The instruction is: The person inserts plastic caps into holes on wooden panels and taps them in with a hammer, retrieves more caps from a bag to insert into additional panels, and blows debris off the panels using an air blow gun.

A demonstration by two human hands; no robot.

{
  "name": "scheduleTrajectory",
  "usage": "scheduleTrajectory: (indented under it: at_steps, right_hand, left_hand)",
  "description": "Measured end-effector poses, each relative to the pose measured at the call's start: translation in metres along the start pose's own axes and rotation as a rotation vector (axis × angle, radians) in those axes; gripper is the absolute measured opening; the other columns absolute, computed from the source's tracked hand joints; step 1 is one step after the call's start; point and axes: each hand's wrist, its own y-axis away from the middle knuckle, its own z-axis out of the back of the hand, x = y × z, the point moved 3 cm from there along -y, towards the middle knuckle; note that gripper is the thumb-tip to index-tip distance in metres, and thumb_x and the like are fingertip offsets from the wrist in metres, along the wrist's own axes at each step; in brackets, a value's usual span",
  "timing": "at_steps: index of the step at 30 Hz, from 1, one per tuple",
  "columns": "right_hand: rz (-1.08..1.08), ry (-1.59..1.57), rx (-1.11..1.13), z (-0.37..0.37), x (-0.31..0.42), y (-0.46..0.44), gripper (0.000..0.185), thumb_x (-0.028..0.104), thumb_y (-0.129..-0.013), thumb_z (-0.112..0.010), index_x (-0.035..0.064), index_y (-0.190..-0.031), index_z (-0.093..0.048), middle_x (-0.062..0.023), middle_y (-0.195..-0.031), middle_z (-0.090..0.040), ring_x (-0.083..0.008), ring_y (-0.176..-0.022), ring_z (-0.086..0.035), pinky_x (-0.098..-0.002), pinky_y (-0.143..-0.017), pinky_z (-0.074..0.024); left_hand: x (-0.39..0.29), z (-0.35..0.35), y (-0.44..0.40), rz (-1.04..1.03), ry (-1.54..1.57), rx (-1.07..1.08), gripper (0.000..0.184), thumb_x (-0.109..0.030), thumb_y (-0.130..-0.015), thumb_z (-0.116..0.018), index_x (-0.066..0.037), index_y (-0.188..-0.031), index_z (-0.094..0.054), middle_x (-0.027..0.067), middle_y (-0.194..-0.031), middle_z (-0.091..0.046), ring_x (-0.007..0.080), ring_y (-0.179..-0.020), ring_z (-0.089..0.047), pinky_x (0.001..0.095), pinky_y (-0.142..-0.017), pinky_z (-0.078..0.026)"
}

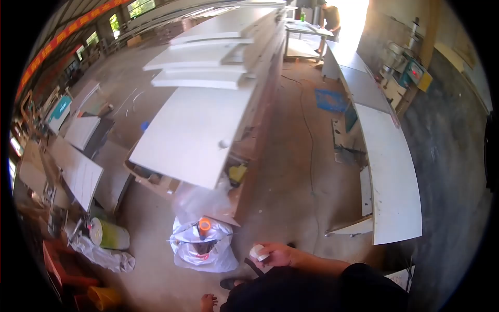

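Observation:
My right hand, low in the view and right of centre, is closed around a small white object. What the object is, I cannot make out. Down at the bottom edge hangs my left hand, partly seen, its fingers bent and too small to read clearly. A white sack stands on the floor in front of me, left of my right hand, with an orange ring-shaped item at its top. Part of a dark shoe shows between my hands.
White panels are stacked ahead. A long white bench runs along the right. Left are a green-white bucket and leaning boards. A cable crosses the floor. Another person stands far back.

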Motion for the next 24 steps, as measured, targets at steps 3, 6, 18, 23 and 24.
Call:
scheduleTrajectory:
  at_steps: [3,6,18,23,24]
  right_hand:
    - [0.143,-0.058,0.19,0.006,0.071,0.073,0.02,0.023,-0.089,-0.059,0.0062,-0.099,-0.054,-0.012,-0.088,-0.055,-0.0235,-0.074,-0.055,-0.0341,-0.066,-0.0434]
    - [0.294,-0.029,0.154,0.019,0.135,0.132,0.023,0.028,-0.092,-0.056,0.0093,-0.104,-0.053,-0.0092,-0.085,-0.052,-0.0239,-0.073,-0.053,-0.0346,-0.064,-0.0412]
    - [0.699,-0.202,0.181,0.118,0.372,0.183,0.022,0.033,-0.093,-0.05,0.0121,-0.1,-0.053,-0.0083,-0.078,-0.051,-0.0234,-0.068,-0.048,-0.0356,-0.061,-0.0388]
    - [0.815,-0.223,-0.142,0.181,0.502,0.211,0.022,0.033,-0.093,-0.05,0.013,-0.102,-0.055,-0.012,-0.082,-0.051,-0.0269,-0.071,-0.053,-0.039,-0.063,-0.0408]
    - [0.843,-0.239,-0.186,0.192,0.531,0.217,0.022,0.033,-0.093,-0.05,0.0132,-0.102,-0.056,-0.0122,-0.082,-0.052,-0.0272,-0.071,-0.053,-0.0395,-0.063,-0.041]
  left_hand:
    - [-0.043,-0.061,-0.03,-0.08,-0.19,0.044,0.027,-0.02,-0.091,-0.056,0.003,-0.106,-0.058,0.0156,-0.086,-0.067,0.024,-0.065,-0.065,0.0327,-0.052,-0.05]
    - [-0.111,-0.131,-0.04,-0.139,-0.261,0.182,0.032,-0.024,-0.091,-0.056,0.002,-0.109,-0.059,0.0157,-0.091,-0.068,0.0238,-0.072,-0.066,0.0346,-0.058,-0.051]
    - [-0.337,-0.357,-0.109,-0.493,-1.123,0.58,0.027,-0.022,-0.091,-0.055,0.002,-0.096,-0.066,0.013,-0.087,-0.069,0.0241,-0.07,-0.067,0.0373,-0.058,-0.055]
    - [-0.467,-0.491,-0.188,0.005,-0.88,0.278,0.027,-0.024,-0.089,-0.058,-0.001,-0.096,-0.068,0.0138,-0.088,-0.07,0.0266,-0.079,-0.069,0.0427,-0.064,-0.056]
    - [-0.502,-0.531,-0.22,-0.174,-1.083,0.376,0.024,-0.022,-0.087,-0.057,-0.002,-0.096,-0.069,0.0156,-0.089,-0.07,0.0298,-0.081,-0.068,0.0448,-0.067,-0.055]
